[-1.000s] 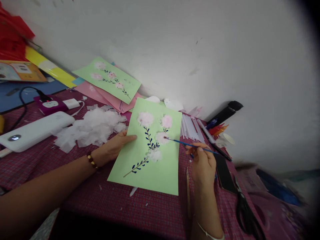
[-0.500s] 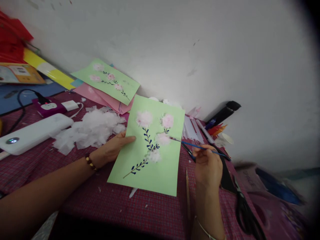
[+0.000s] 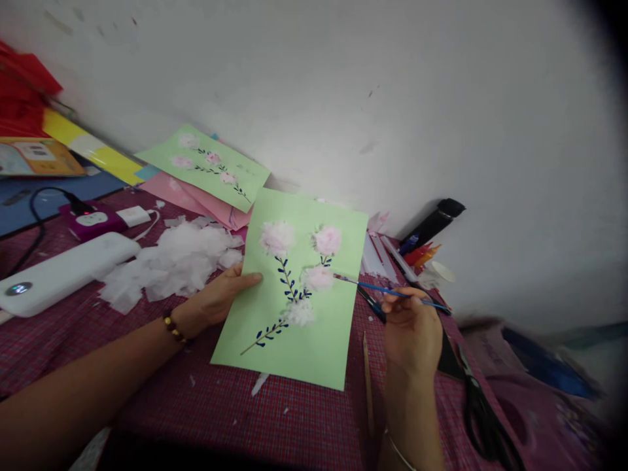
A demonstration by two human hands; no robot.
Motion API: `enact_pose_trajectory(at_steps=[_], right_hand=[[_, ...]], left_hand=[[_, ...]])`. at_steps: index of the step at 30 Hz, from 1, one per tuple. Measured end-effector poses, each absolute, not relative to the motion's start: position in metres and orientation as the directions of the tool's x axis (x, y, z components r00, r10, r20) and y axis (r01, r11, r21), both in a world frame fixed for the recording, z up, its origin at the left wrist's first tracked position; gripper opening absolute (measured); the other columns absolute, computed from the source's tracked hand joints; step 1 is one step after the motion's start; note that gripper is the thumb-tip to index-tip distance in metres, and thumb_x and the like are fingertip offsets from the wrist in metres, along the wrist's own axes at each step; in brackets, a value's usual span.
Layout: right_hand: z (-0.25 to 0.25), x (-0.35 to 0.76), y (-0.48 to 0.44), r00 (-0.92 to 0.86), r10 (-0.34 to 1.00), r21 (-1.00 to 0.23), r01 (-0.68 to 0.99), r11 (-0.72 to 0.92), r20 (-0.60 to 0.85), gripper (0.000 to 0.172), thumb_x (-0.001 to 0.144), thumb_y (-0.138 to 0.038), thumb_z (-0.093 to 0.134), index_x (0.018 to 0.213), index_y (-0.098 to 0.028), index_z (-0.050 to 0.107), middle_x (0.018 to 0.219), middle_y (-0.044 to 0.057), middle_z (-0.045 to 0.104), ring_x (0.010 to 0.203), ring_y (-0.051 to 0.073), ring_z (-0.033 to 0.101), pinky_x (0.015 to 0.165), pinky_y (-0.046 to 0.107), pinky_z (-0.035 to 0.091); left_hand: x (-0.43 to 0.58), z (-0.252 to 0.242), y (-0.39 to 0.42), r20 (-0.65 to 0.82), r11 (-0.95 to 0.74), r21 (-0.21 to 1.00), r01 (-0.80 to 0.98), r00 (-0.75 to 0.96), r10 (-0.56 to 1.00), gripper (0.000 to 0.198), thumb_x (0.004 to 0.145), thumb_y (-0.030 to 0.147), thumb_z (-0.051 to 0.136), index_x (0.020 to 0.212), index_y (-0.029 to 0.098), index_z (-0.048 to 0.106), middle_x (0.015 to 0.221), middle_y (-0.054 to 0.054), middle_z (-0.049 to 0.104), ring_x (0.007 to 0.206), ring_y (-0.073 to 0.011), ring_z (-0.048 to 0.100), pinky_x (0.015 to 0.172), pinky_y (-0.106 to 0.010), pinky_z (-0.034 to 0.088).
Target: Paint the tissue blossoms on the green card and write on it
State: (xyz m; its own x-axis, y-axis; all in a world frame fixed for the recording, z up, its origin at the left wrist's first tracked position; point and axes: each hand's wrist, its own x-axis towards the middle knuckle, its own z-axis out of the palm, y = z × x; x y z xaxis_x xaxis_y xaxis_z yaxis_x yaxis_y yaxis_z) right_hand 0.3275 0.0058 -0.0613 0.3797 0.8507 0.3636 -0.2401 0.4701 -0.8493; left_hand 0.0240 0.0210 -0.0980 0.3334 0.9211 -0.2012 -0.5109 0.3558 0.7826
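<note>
My left hand (image 3: 223,294) grips the left edge of a green sheet of paper (image 3: 314,353), thumb on the front and fingers behind it. On the sheet are a stem with dark blue leaves and fluffy pale pink and white flowers. Between the thumb and fingers of my right hand (image 3: 412,327) is a thin blue paintbrush (image 3: 377,288). Its bristles point left, at the right edge of the middle pink flower (image 3: 318,277); whether they touch it I cannot tell. The lowest flower (image 3: 299,312) is whiter than the others.
White tissue scraps (image 3: 181,255) are heaped left of the sheet, beside a white power bank (image 3: 69,271). Another green flower picture (image 3: 210,167) leans near the wall. Black scissors (image 3: 483,418) and a wooden stick (image 3: 367,386) lie at the right on the checked tablecloth (image 3: 294,422).
The brush and my right hand have shifted slightly down, with the bristles still by the middle flower. The view has moved a little; my left hand keeps its hold on the sheet.
</note>
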Motion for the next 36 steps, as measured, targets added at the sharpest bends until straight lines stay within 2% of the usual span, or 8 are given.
enact_pose_trajectory(at_steps=[10, 15, 19, 22, 25, 29, 33, 36], right_hand=[[-0.064, 0.328, 0.007, 0.373, 0.874, -0.880, -0.233, 0.414, 0.313, 0.010, 0.076, -0.026, 0.062, 0.077, -0.017, 0.065, 0.064, 0.001, 0.066, 0.055, 0.012, 0.058, 0.053, 0.025, 0.045], [-0.059, 0.363, 0.013, 0.519, 0.797, -0.834, -0.254, 0.489, 0.309, 0.013, 0.073, -0.031, 0.062, 0.075, -0.017, 0.061, 0.061, -0.002, 0.061, 0.053, 0.010, 0.055, 0.051, 0.024, 0.047], [-0.062, 0.408, 0.018, 0.744, 0.623, -0.873, -0.115, 0.474, 0.241, 0.012, 0.079, -0.028, 0.054, 0.077, -0.016, 0.058, 0.060, -0.003, 0.060, 0.052, 0.008, 0.057, 0.049, 0.019, 0.046], [-0.072, 0.440, 0.019, 0.832, 0.506, -0.921, 0.013, 0.390, 0.226, 0.012, 0.081, -0.020, 0.051, 0.078, -0.013, 0.059, 0.057, -0.003, 0.061, 0.046, 0.006, 0.055, 0.046, 0.016, 0.044], [-0.085, 0.460, 0.022, 0.870, 0.434, -0.949, 0.109, 0.296, 0.235, 0.016, 0.081, -0.014, 0.044, 0.072, -0.012, 0.057, 0.050, -0.004, 0.057, 0.040, 0.005, 0.052, 0.042, 0.014, 0.040], [-0.098, 0.466, 0.029, 0.850, 0.453, -0.960, 0.197, 0.201, 0.269, 0.018, 0.079, -0.011, 0.042, 0.069, -0.012, 0.058, 0.048, -0.004, 0.056, 0.041, 0.006, 0.052, 0.042, 0.014, 0.040], [-0.103, 0.463, 0.032, 0.804, 0.504, -0.948, 0.283, 0.145, 0.317, 0.019, 0.080, -0.013, 0.042, 0.074, -0.009, 0.059, 0.052, -0.004, 0.057, 0.044, 0.006, 0.053, 0.047, 0.015, 0.040], [-0.107, 0.463, 0.033, 0.764, 0.539, -0.932, 0.341, 0.127, 0.353, 0.020, 0.080, -0.016, 0.041, 0.076, -0.008, 0.059, 0.055, -0.004, 0.058, 0.046, 0.006, 0.052, 0.050, 0.016, 0.039]], left_hand=[[0.023, -0.098, 0.022, -0.218, 0.369, 0.762, -0.532, 0.325, 0.920, 0.040, 0.075, 0.018, 0.072, 0.113, 0.011, 0.063, 0.086, -0.012, 0.075, 0.070, -0.0243, 0.072, 0.068, -0.036, 0.061], [0.023, -0.094, 0.023, -0.242, 0.373, 0.775, -0.511, 0.306, 0.921, 0.038, 0.073, 0.017, 0.073, 0.110, 0.012, 0.064, 0.084, -0.011, 0.075, 0.070, -0.0246, 0.072, 0.068, -0.035, 0.061], [0.022, -0.096, 0.028, -0.397, 0.484, 0.797, -0.360, 0.292, 0.870, 0.033, 0.073, 0.019, 0.071, 0.105, 0.015, 0.064, 0.080, -0.005, 0.076, 0.063, -0.0224, 0.071, 0.063, -0.033, 0.060], [0.017, -0.110, 0.037, -0.544, 0.585, 0.793, -0.171, 0.232, 0.806, 0.024, 0.083, 0.022, 0.050, 0.099, 0.014, 0.065, 0.065, 0.003, 0.072, 0.053, -0.0177, 0.068, 0.056, -0.026, 0.053], [0.005, -0.124, 0.043, -0.461, 0.491, 0.870, -0.040, 0.286, 0.840, 0.030, 0.084, 0.025, 0.051, 0.109, 0.018, 0.064, 0.069, 0.003, 0.074, 0.055, -0.0169, 0.068, 0.051, -0.020, 0.049], [-0.013, -0.127, 0.048, -0.344, 0.334, 0.938, 0.094, 0.393, 0.853, 0.042, 0.078, 0.020, 0.065, 0.119, 0.025, 0.062, 0.088, 0.004, 0.076, 0.074, -0.0183, 0.072, 0.058, -0.018, 0.053], [-0.023, -0.121, 0.051, -0.454, 0.362, 0.888, 0.284, 0.415, 0.788, 0.029, 0.075, 0.014, 0.069, 0.103, 0.020, 0.071, 0.084, 0.002, 0.077, 0.075, -0.0233, 0.073, 0.062, -0.025, 0.058], [-0.023, -0.119, 0.049, -0.428, 0.366, 0.904, 0.222, 0.488, 0.760, 0.021, 0.076, 0.015, 0.068, 0.096, 0.019, 0.073, 0.078, 0.002, 0.076, 0.068, -0.0236, 0.073, 0.055, -0.025, 0.058]])
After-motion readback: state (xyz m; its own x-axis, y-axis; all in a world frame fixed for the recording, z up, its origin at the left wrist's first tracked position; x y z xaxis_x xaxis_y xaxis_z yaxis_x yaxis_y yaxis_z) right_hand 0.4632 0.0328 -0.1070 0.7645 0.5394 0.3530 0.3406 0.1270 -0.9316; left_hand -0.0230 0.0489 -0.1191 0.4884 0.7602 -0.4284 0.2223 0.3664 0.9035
